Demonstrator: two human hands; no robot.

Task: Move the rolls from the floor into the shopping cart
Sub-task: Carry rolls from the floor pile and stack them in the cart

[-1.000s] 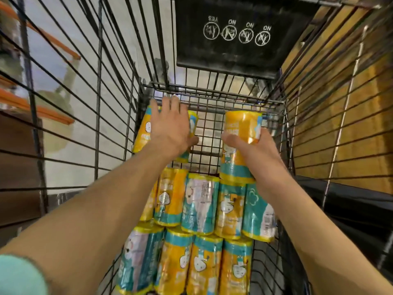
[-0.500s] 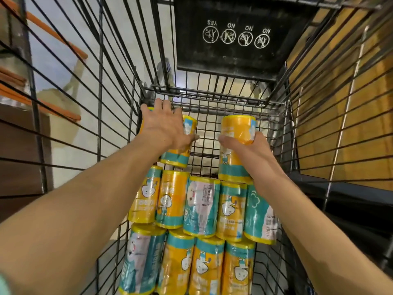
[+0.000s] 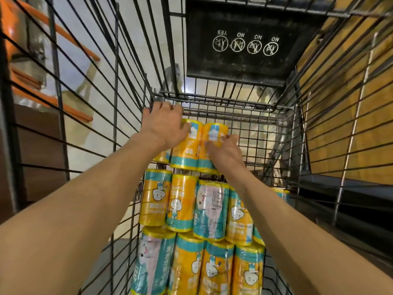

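Yellow-and-teal wrapped rolls lie in rows on the floor of the wire shopping cart [image 3: 234, 107]. In the far row, a middle roll [image 3: 186, 150] and a right roll [image 3: 213, 133] sit side by side, touching. A third roll [image 3: 162, 158] peeks out under my left wrist. My left hand [image 3: 163, 126] lies over the left and middle rolls, its fingers curled over their far ends and its thumb on the middle roll. The right roll is gripped from its right side by my right hand [image 3: 225, 152]. Closer rows of rolls [image 3: 180, 205] fill the cart toward me.
A black child-seat flap [image 3: 240, 41] with printed symbols hangs at the cart's far end. Bare wire floor [image 3: 261, 145] lies to the right of the far row. Orange shelf beams [image 3: 53, 103] stand outside on the left, a wooden surface [image 3: 350, 103] on the right.
My right hand has slid its roll leftward until it touches the roll under my left hand, closing the gap between them. My left hand has stayed over its rolls.
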